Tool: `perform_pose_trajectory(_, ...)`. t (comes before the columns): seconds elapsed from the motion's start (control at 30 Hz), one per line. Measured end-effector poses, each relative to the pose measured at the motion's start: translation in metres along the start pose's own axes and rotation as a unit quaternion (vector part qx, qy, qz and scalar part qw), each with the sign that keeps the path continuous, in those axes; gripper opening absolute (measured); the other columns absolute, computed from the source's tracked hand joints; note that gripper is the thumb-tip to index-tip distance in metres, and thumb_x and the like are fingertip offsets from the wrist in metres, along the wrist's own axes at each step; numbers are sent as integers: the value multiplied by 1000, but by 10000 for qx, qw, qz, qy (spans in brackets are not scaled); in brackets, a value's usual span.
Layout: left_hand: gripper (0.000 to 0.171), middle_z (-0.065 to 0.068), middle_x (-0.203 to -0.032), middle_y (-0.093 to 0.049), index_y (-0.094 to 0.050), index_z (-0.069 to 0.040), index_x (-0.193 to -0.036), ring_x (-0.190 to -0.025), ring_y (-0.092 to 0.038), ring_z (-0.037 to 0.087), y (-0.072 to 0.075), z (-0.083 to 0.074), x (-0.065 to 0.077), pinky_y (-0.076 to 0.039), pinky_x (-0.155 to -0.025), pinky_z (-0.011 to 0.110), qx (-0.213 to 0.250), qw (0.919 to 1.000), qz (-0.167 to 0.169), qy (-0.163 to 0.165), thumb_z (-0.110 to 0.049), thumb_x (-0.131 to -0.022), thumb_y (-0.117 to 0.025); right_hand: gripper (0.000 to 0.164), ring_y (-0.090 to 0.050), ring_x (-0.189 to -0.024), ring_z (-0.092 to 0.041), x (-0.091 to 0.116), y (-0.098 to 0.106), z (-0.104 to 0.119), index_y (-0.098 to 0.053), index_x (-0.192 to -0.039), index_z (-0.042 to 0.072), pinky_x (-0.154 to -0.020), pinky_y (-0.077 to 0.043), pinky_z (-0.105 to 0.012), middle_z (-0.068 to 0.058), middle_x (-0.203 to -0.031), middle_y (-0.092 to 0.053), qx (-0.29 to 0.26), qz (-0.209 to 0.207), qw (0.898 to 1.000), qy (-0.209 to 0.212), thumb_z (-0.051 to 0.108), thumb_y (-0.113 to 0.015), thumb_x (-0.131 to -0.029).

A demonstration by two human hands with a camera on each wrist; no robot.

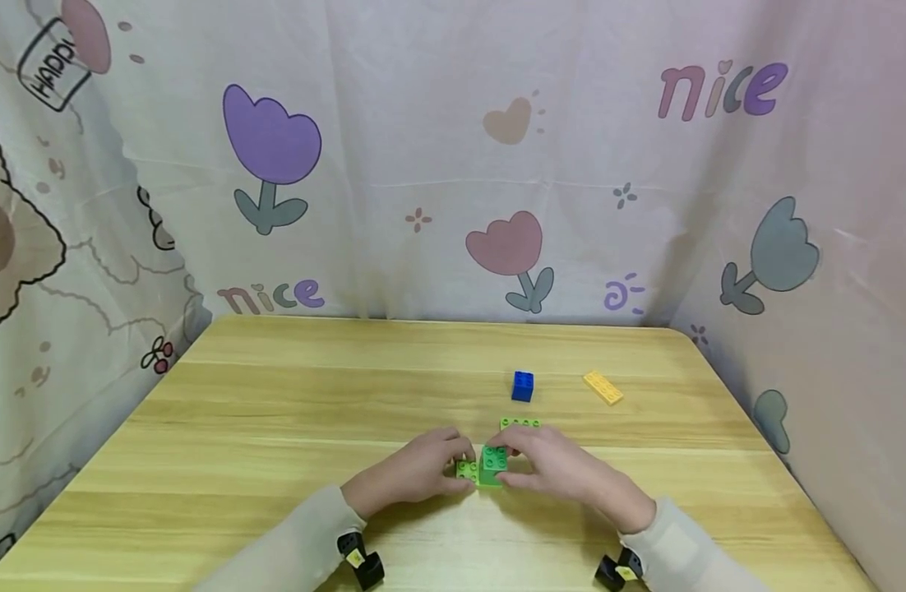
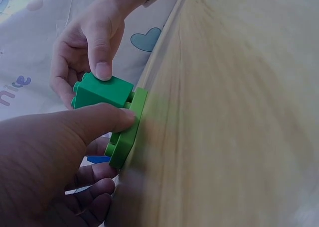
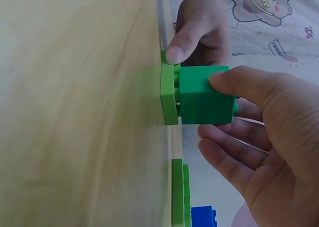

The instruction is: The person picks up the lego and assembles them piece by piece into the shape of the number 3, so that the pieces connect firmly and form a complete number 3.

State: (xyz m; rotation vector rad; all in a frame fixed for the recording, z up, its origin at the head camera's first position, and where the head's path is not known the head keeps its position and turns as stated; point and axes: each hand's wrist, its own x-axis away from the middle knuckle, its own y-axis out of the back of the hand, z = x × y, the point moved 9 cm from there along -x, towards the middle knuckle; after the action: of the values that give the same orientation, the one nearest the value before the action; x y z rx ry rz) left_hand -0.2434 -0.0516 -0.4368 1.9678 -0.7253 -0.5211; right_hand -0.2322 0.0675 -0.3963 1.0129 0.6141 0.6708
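A light green building-block plate [image 1: 466, 469] lies on the table, its left end pinched between the thumb and fingers of my left hand [image 1: 423, 466]. My right hand [image 1: 545, 464] holds a green building block [image 1: 493, 460] by its sides, thumb on the near side. The block [image 3: 205, 100] stands over the plate's right end. Studs of the plate [image 3: 169, 92] show in a narrow gap beneath it in the right wrist view. Whether the two are joined, I cannot tell. The left wrist view shows the left thumb along the plate [image 2: 130, 132], close to the block.
Behind the right hand lies another light green plate [image 1: 520, 423], partly hidden by that hand. Farther back are a blue block [image 1: 523, 386] and a yellow plate [image 1: 603, 387]. A patterned cloth [image 1: 394, 148] hangs behind the wooden table [image 1: 298, 386] and along its sides.
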Motion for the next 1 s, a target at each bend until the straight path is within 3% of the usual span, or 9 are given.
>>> perform_pose_trajectory(0.33, 25, -12, -88, -47, -64, -21, -102, -76, -46, 5, -2, -1, -2, -43, -66, 20, 4, 10000, 13, -19, -38, -87, -74, 34, -62, -92, -10, 2, -1, 5, -65, -116, 13, -81, -52, -28, 5, -108, -65, 147, -256, 9995, 134, 26, -75, -86)
perform_pose_trajectory(0.67, 25, -11, -88, -48, -64, -20, -101, -76, -45, 6, 2, 0, 0, -42, -65, 21, 86, 10000, 33, 10, -38, -87, -75, 31, -61, -88, -8, -1, -3, 7, -66, -112, 14, -78, -51, -27, 6, -105, -65, 236, -269, 9994, 13, 27, -76, -86)
perform_pose_trajectory(1.0, 27, -12, -89, -48, -65, -20, -104, -76, -46, 5, 1, -1, 1, -43, -67, 21, 70, 10000, -6, -55, -38, -86, -74, 34, -61, -85, -9, 0, -5, 1, -67, -114, 11, -75, -51, -24, 8, -99, -65, -273, -268, 9989, -272, 20, -79, -83)
